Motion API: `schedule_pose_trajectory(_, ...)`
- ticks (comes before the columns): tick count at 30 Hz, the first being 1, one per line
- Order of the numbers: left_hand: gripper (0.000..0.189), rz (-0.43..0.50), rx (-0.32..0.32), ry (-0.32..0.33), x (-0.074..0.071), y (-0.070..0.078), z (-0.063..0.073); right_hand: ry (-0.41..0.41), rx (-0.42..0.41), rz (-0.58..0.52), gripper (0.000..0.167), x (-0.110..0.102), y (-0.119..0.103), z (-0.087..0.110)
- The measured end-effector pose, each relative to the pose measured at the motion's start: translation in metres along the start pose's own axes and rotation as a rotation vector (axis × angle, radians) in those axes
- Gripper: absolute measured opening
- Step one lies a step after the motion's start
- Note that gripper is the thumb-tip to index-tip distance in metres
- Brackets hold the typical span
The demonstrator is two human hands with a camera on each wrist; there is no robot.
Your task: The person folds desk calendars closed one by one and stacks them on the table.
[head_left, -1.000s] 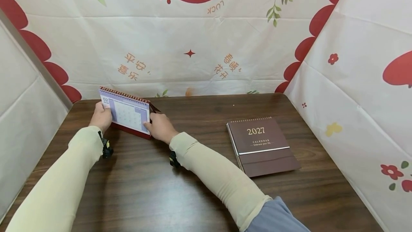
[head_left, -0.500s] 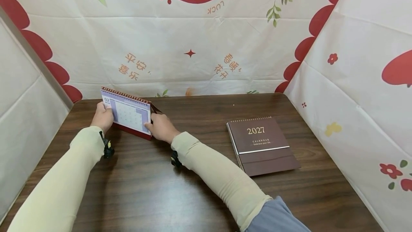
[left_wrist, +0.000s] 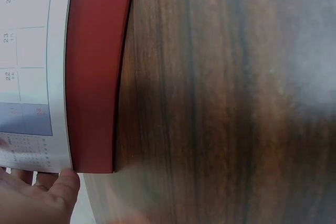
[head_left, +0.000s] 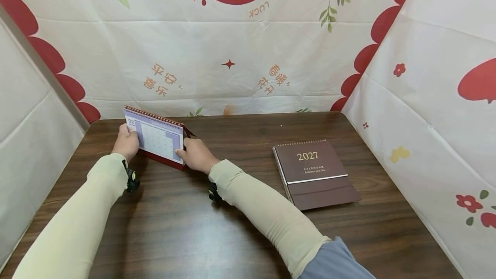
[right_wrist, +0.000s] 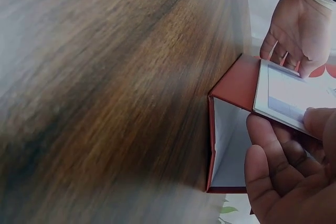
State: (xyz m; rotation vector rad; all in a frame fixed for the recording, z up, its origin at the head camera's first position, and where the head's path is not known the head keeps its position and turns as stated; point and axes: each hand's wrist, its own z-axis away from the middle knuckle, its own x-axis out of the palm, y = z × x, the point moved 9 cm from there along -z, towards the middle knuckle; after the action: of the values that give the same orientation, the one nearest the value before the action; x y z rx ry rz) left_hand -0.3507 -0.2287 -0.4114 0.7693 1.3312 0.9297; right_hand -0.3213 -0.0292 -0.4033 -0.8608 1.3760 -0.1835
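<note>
A desk calendar (head_left: pixel 156 139) with a spiral-bound top stands tilted back at the far left of the table, showing a lilac-and-white "02" page. My left hand (head_left: pixel 126 142) grips its left edge, thumb over the front. At the opposite edge, my right hand (head_left: pixel 199 156) pinches the pages, thumb in front and fingers behind. The left wrist view shows the red base strip (left_wrist: pixel 94 77) below the page, along the wood. From the right wrist, the folded red stand (right_wrist: pixel 231 85) is seen end-on, hollow inside, with the right thumb (right_wrist: pixel 318 121) on the page.
A brown "2027" calendar (head_left: pixel 315 175) lies to the right on the dark wooden table (head_left: pixel 186 227). White printed cloth (head_left: pixel 232 38) hangs behind the table and along both sides. The right forearm's pale sleeve (head_left: pixel 267 210) crosses the table's front middle.
Both hands and the lilac-paged calendar have shifted slightly to the right and a little nearer. The grip looks the same, and the brown calendar stays in place.
</note>
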Motion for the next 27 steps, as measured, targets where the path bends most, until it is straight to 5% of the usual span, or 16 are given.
schedule_pose_trajectory(27,0.055,0.003,-0.027,-0.009,0.009,-0.008,0.011,-0.029,-0.015,-0.031,0.036,0.003,0.003,0.015)
